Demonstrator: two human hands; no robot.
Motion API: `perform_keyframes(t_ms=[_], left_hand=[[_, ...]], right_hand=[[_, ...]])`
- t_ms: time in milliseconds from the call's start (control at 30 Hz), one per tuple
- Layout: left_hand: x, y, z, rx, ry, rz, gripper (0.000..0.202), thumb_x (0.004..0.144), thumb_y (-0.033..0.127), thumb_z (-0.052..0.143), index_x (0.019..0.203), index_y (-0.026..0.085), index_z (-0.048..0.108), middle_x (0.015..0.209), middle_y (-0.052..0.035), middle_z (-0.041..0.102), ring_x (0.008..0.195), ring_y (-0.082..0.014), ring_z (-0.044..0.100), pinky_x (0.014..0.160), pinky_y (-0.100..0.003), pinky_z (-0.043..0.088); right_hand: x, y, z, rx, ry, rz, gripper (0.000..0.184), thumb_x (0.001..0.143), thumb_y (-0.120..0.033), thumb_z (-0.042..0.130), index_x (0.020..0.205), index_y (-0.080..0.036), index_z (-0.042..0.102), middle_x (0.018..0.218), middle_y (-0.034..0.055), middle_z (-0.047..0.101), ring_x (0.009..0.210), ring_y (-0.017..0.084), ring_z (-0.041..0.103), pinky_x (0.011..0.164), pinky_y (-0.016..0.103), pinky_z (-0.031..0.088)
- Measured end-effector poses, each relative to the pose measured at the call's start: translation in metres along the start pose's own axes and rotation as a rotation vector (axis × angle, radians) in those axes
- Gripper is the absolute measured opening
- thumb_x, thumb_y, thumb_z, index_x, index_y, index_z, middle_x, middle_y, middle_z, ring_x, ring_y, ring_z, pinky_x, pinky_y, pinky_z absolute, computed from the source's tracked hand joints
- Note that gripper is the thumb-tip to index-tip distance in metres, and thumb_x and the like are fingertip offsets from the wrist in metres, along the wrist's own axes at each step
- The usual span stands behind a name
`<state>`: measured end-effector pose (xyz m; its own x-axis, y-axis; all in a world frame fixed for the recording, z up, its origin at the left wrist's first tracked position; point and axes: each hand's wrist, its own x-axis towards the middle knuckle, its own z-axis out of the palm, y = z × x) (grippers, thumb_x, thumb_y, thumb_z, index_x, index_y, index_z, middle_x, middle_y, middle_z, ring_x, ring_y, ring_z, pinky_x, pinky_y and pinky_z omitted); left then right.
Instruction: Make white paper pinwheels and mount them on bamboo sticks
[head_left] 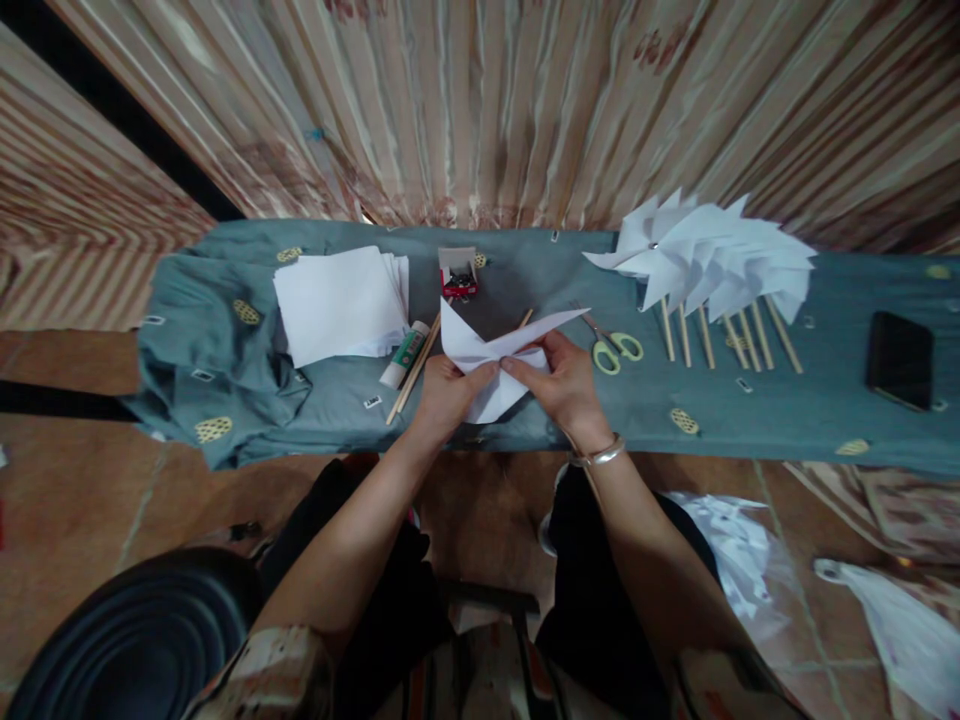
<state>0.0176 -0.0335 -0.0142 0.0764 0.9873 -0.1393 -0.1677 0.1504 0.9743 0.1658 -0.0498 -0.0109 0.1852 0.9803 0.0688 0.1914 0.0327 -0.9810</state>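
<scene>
A white paper pinwheel [495, 400] is held between my hands above the near edge of the cloth-covered table. My left hand [448, 390] grips its left side, thumb pressed near the centre. On the other side my right hand [562, 380] pinches it, its thumb also at the middle; a bracelet circles that wrist. Wooden sticks [411, 380] lie beside my left hand, next to a green and white glue stick [405, 354]. Past the pinwheel stands an open small red box [458, 278] with dark bits inside. Scissors with pale green handles [616, 350] rest right of my right hand.
A stack of white paper [337, 310] lies at the left of the table. Several finished pinwheels on sticks [720, 255] overlap at the right, and a black phone [900, 360] lies farther right. On the floor are a black stool [142, 640] and a plastic bag of paper scraps [735, 550].
</scene>
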Motion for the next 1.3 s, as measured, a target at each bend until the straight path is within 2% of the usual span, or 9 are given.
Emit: perform_keyframes(t_ms=[200,467,600,733,867,933,1000,1133,1300], left_hand=[[-0.001,0.002,0.0,0.002,0.007,-0.024,0.035,0.057,0.031,0.082,0.086,0.012,0.078,0.091,-0.0087,0.079,0.088,-0.0269,0.073,0.084,-0.038,0.056],[-0.001,0.0,-0.001,0.021,-0.038,0.01,0.032,0.059,0.032,0.081,0.084,0.013,0.077,0.092,-0.0083,0.078,0.088,-0.0265,0.072,0.083,-0.038,0.056],[0.0,0.002,-0.001,-0.005,-0.072,-0.028,0.036,0.059,0.042,0.082,0.082,0.014,0.075,0.087,-0.0081,0.077,0.087,-0.0267,0.071,0.081,-0.038,0.056],[0.009,0.004,-0.008,-0.053,-0.089,0.003,0.045,0.075,0.058,0.067,0.087,0.016,0.074,0.087,-0.0087,0.076,0.087,-0.0242,0.071,0.084,-0.037,0.055],[0.019,0.003,-0.018,0.301,-0.028,0.172,0.029,0.079,0.041,0.064,0.091,0.017,0.076,0.095,-0.0086,0.076,0.09,-0.024,0.069,0.085,-0.035,0.053],[0.021,0.0,-0.021,0.537,-0.089,0.265,0.02,0.076,0.029,0.066,0.089,0.017,0.076,0.097,-0.0097,0.075,0.091,-0.0248,0.069,0.086,-0.034,0.052],[0.022,-0.004,-0.02,0.678,-0.175,0.311,0.021,0.076,0.024,0.066,0.093,0.015,0.076,0.098,-0.0113,0.074,0.09,-0.0246,0.068,0.084,-0.034,0.052],[0.029,-0.016,-0.007,0.805,-0.24,0.358,0.03,0.082,0.028,0.065,0.107,0.014,0.072,0.104,-0.0119,0.071,0.092,-0.0237,0.066,0.088,-0.037,0.052],[0.044,-0.03,0.016,0.927,-0.236,0.451,0.035,0.081,0.022,0.066,0.115,0.016,0.068,0.115,-0.0121,0.067,0.109,-0.0255,0.061,0.097,-0.041,0.048]], right_hand=[[0.0,0.0,-0.004,0.081,-0.069,0.029,0.039,0.066,-0.046,0.08,0.091,-0.02,0.064,0.088,0.0051,0.075,0.08,0.022,0.069,0.073,0.036,0.055],[-0.003,0.001,-0.002,0.016,-0.021,0.017,0.035,0.067,-0.045,0.079,0.085,-0.02,0.064,0.082,0.0032,0.074,0.075,0.021,0.067,0.068,0.033,0.054],[-0.002,0.001,-0.006,0.012,0.001,0.006,0.033,0.068,-0.043,0.079,0.087,-0.02,0.065,0.083,0.0033,0.074,0.075,0.02,0.068,0.07,0.034,0.055],[-0.006,-0.004,-0.021,0.035,0.054,-0.023,0.035,0.068,-0.036,0.08,0.097,-0.02,0.069,0.092,0.0034,0.076,0.083,0.021,0.07,0.078,0.036,0.056],[-0.024,-0.009,-0.035,-0.067,0.07,-0.023,0.027,0.072,-0.035,0.079,0.094,-0.021,0.071,0.089,0.0024,0.076,0.079,0.021,0.07,0.073,0.035,0.056],[-0.036,-0.012,-0.038,-0.204,0.07,-0.092,0.019,0.077,-0.036,0.076,0.089,-0.022,0.072,0.084,0.0023,0.075,0.077,0.021,0.068,0.071,0.035,0.056],[-0.046,-0.016,-0.038,-0.299,0.046,-0.233,0.011,0.081,-0.032,0.072,0.089,-0.023,0.072,0.09,0.0034,0.075,0.085,0.022,0.068,0.079,0.038,0.055],[-0.059,-0.025,-0.033,-0.37,-0.081,-0.466,0.012,0.087,-0.021,0.063,0.094,-0.027,0.07,0.088,0.0008,0.075,0.091,0.021,0.066,0.097,0.044,0.05],[-0.061,-0.03,-0.023,-0.406,-0.102,-0.594,0.012,0.089,-0.018,0.058,0.091,-0.026,0.067,0.084,0.0005,0.075,0.084,0.02,0.065,0.09,0.04,0.05]])
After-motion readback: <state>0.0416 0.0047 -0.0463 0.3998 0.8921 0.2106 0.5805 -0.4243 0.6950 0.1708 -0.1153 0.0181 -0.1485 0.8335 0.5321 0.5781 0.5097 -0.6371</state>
